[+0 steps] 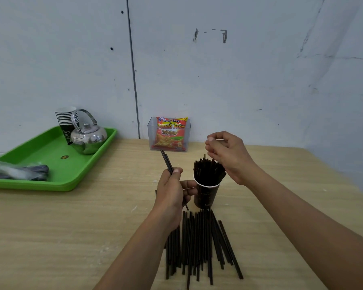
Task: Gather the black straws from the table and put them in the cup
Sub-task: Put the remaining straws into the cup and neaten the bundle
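Beside the paper cup (206,195), the left hand (172,191) grips a few black straws (167,162) upright for loading, while the right hand (226,155) hovers above it, loosely curled, seemingly empty.

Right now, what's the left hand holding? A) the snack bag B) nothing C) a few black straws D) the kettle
C: the left hand grips a few black straws that stick up past its thumb, next to the cup.
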